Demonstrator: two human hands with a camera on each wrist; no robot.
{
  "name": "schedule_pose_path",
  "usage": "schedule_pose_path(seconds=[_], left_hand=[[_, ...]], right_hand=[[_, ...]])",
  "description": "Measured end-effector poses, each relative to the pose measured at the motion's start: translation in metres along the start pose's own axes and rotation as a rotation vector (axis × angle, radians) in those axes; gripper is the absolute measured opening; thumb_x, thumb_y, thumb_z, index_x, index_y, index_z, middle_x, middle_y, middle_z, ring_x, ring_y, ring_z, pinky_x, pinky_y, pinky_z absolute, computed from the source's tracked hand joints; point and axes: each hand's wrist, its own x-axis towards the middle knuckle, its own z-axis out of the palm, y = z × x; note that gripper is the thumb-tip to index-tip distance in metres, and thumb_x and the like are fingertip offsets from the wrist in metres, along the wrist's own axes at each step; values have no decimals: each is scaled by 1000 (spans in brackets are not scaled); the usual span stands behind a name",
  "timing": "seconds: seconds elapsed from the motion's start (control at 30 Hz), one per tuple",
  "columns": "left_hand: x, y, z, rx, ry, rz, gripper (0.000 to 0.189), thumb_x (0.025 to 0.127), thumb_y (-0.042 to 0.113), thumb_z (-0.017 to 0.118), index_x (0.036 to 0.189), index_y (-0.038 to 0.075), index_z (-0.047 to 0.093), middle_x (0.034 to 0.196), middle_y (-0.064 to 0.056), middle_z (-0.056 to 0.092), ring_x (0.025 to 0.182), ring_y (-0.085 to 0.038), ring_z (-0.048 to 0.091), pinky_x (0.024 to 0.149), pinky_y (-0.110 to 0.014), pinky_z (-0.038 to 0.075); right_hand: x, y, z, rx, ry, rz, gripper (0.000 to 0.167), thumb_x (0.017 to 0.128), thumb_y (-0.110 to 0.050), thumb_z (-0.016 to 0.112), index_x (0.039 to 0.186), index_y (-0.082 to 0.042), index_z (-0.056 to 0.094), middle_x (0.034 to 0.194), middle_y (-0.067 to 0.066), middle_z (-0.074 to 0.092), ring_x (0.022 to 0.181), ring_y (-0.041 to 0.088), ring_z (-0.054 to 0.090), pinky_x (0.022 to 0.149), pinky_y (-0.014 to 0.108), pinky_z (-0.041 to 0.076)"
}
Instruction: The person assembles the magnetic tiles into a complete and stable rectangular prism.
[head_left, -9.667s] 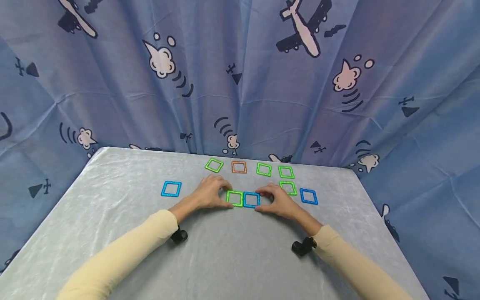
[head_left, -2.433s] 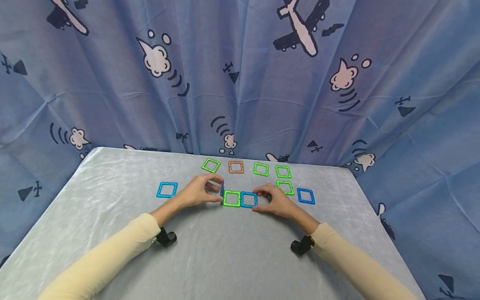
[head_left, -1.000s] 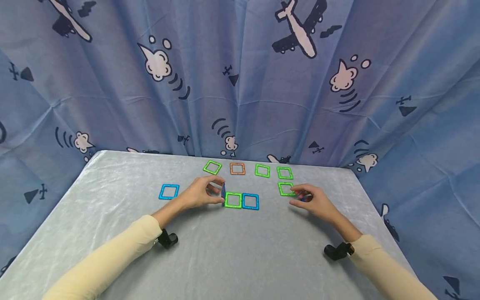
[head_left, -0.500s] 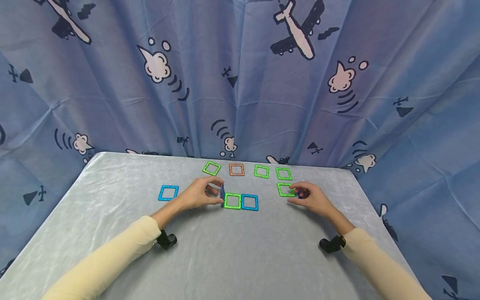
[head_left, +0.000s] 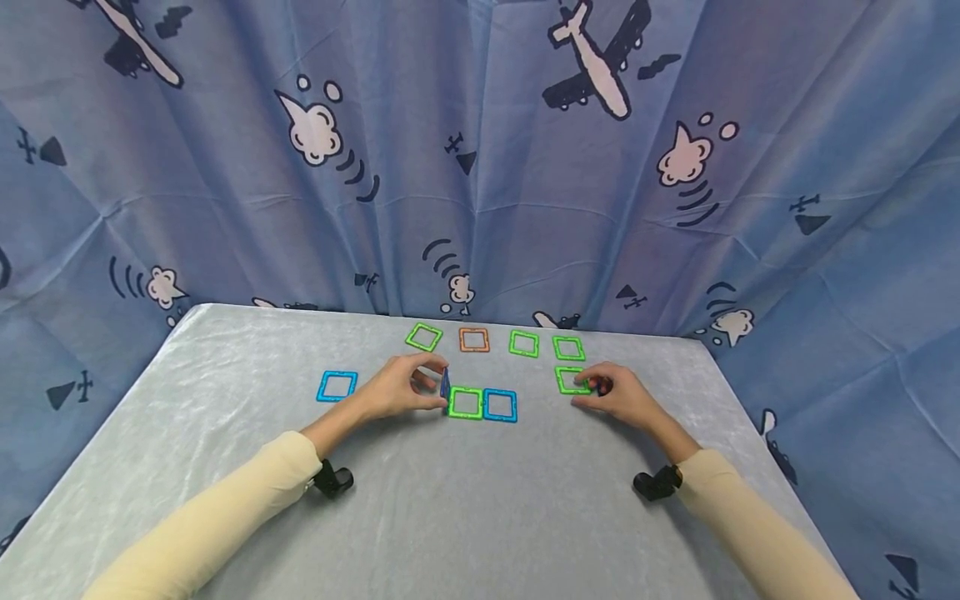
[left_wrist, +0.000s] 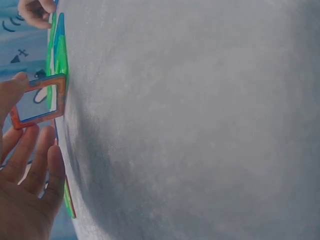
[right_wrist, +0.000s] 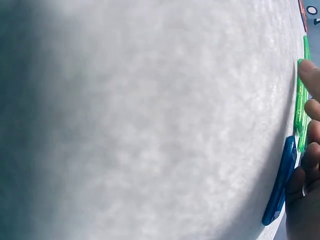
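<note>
My left hand (head_left: 397,387) pinches a square magnetic tile (left_wrist: 61,95) between thumb and fingers, upright at the left edge of a flat green tile (head_left: 466,403). The held tile's frame looks orange with blue edges in the left wrist view and dark blue, edge-on, in the head view. A light blue tile (head_left: 500,406) lies against the green one's right side. My right hand (head_left: 618,396) reaches over another green tile (head_left: 567,370), index fingertip overlapping it and thumb near its front edge. Beneath that hand, a dark blue tile (right_wrist: 280,182) is mostly hidden in the head view.
Along the back of the cloth-covered table (head_left: 450,517) lie a green tile (head_left: 424,337), an orange tile (head_left: 474,340) and two more green ones. To the left is a blue tile (head_left: 337,387). A blue curtain (head_left: 480,167) hangs behind the table.
Since the oldest frame, my left hand has shifted from the green tile to an upright tile beside it. My right hand has left the light blue tile and moved right, then slightly back left.
</note>
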Motion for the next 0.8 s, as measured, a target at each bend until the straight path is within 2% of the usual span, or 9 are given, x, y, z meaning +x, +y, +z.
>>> schedule_pose_path(seconds=[0.2,0.8], left_hand=[[-1,-2,0,1,3,5,58,84,11,87,133,-3,60,126,-14,65,102,-27,68,83,-35,58],[1,-3,0,9,-5,4,57,84,13,86,133,-2,61,127,-14,65,103,-27,68,83,-33,57]], right_hand=[[2,-2,1,-30,4,10,18,81,-10,88,92,-6,76,83,6,58,75,20,50,64,28,41],[2,-5,3,-24,-9,-5,9,84,-7,85,85,-7,76,78,1,56,70,18,49,60,26,39]])
